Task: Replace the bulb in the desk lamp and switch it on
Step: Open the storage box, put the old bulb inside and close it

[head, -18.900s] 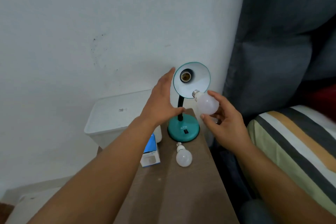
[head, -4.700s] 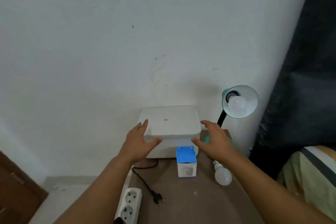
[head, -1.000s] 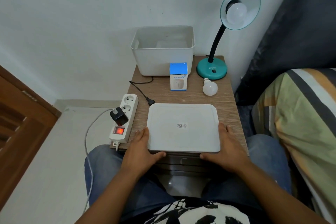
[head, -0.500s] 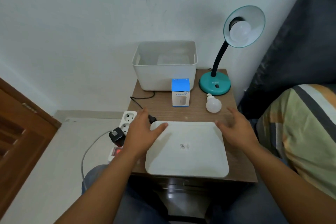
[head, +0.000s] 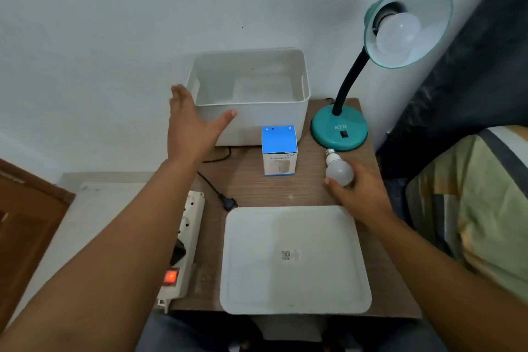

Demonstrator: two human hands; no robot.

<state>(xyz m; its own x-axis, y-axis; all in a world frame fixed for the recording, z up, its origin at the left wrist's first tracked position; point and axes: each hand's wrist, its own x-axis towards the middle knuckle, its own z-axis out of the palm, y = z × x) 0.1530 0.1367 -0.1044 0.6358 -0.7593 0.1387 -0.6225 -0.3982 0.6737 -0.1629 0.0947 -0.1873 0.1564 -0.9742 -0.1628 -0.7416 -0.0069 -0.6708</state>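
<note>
The teal desk lamp point(head: 339, 130) stands at the table's back right, unlit, with a white bulb point(head: 397, 34) seated in its shade. A second white bulb point(head: 338, 171) lies on the table in front of the lamp base; my right hand point(head: 360, 194) is curled around its round end. My left hand point(head: 192, 127) hovers open, fingers spread, at the left front corner of the lidless white bin point(head: 251, 100). The bin's lid point(head: 294, 260) lies flat at the table's front. The lamp's black plug point(head: 228, 203) lies loose on the table.
A blue and white bulb box point(head: 279, 150) stands in front of the bin. A white power strip point(head: 183, 248) with a lit red switch runs along the table's left edge. A striped cushion point(head: 471, 208) sits on the right, a dark curtain behind it.
Both hands have left the lid, which lies on the table's front. My left hand rose toward the bin; my right hand moved forward onto the loose bulb.
</note>
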